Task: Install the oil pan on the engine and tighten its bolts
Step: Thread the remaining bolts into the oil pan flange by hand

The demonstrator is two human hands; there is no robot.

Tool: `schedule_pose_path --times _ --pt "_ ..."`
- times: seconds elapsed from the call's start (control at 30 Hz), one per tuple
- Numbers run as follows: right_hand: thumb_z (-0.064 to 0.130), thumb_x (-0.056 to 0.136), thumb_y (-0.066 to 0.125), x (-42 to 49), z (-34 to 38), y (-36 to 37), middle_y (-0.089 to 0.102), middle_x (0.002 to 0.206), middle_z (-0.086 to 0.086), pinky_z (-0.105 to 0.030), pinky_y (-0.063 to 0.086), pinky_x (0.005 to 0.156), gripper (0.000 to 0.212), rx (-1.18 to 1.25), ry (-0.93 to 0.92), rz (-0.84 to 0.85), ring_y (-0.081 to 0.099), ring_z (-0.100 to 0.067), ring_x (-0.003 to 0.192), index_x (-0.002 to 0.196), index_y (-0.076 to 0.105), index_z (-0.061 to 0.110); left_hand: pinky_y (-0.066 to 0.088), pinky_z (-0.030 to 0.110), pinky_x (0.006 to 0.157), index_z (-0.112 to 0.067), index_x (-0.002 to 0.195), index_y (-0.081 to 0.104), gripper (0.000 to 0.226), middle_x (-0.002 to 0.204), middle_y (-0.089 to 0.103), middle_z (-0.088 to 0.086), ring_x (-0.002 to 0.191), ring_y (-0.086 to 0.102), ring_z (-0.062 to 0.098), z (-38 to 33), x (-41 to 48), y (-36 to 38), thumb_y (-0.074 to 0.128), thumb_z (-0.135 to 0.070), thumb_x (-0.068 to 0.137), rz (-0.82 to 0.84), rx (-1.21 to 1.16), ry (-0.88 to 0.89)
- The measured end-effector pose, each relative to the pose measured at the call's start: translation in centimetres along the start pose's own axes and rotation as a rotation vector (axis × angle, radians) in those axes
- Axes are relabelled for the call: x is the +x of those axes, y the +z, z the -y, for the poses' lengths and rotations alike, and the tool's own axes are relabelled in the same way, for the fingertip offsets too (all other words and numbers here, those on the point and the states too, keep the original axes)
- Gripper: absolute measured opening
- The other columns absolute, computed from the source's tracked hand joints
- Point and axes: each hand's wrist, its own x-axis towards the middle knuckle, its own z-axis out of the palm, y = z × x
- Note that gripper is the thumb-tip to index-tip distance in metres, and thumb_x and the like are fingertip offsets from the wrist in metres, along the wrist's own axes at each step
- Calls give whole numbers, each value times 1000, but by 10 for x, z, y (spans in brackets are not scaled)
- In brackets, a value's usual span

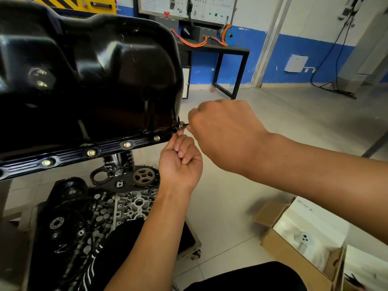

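Parts of a cylinder head (134,204) lie nearest us, below the oil pan (90,66); we judge that a dropped bolt would vanish among them. At the pan's right corner, our left hand (180,162) is curled, and its thumb and forefinger appear to pinch the tip of the socket driver (182,125) from beneath. Our right hand (224,131) is closed around the driver's handle, which the fist hides. The pan sits on the engine, with four flange bolts (127,144) seated along its near edge. Cross-threading is the main hazard: a tilted driver would start the corner bolt crooked. Tightening this corner fully first could seat the pan unevenly.
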Motion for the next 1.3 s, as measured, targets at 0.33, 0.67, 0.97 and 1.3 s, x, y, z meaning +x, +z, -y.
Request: schedule_pose_path --times 0.33,0.67,0.97,1.3 --pt "9 93 48 2 7 -7 25 65 1 -28 16 45 17 34 -13 49 20 -16 51 85 34 16 31 19 58 -16 57 43 49 54 35 -7 49 33 8 -2 8 5 38 -22 106 -157 -6 -37" --pt "12 94 43 8 8 -7 22 67 0 -29 16 46 39 7 34 94 18 -18 52 66 17 19 30 18 55 -15 49 44 56 43 31 -7 43 28 7 -2 7 9 44 -21 105 -168 -18 -45" --pt "13 94 48 7 4 -11 20 70 0 -32 22 50 15 77 60 155 32 -22 66 89 34 19 29 19 49 -12 40 41 67 41 28 -7 34 23 7 -6 6 17 43 -25 106 -176 36 -41" --pt "-1 86 48 11 0 -2 31 71 0 -34 32 54 24 93 -100 -15 39 -22 70 104 56 14 22 15 38 -10 36 39 71 39 30 -5 31 24 7 -17 7 17 33 -17 106 -146 13 -48"
